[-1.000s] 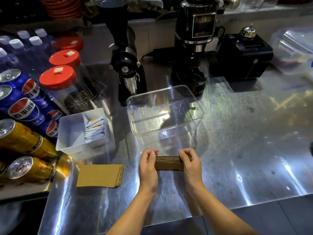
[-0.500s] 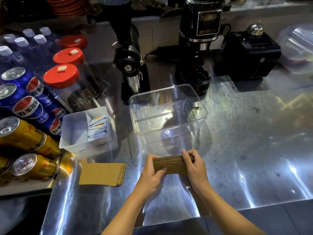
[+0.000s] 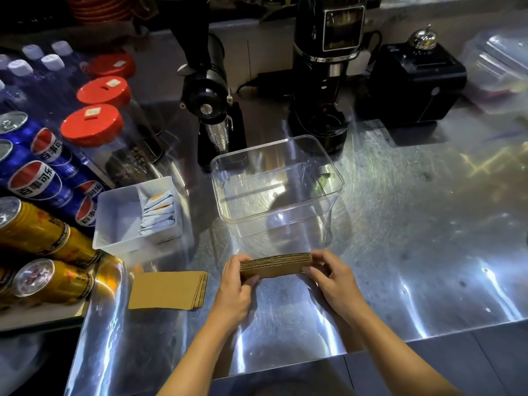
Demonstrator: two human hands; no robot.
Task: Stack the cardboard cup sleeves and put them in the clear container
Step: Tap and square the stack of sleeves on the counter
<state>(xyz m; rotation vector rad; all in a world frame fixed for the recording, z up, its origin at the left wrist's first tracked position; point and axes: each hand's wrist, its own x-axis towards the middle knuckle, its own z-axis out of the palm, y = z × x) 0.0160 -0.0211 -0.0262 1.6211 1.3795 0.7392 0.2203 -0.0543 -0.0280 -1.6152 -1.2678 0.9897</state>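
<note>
A thick stack of brown corrugated cardboard cup sleeves (image 3: pixel 275 265) is held edge-up just above the shiny steel desk (image 3: pixel 400 252), its ribbed edges facing upward. The left hand (image 3: pixel 237 284) is closed in a grip on its left end, the right hand (image 3: pixel 328 277) on its right end. The empty clear rectangular plastic container (image 3: pixel 277 178) stands just beyond it. A second flat pile of brown sleeves (image 3: pixel 168 290) lies on the desk to the left.
</note>
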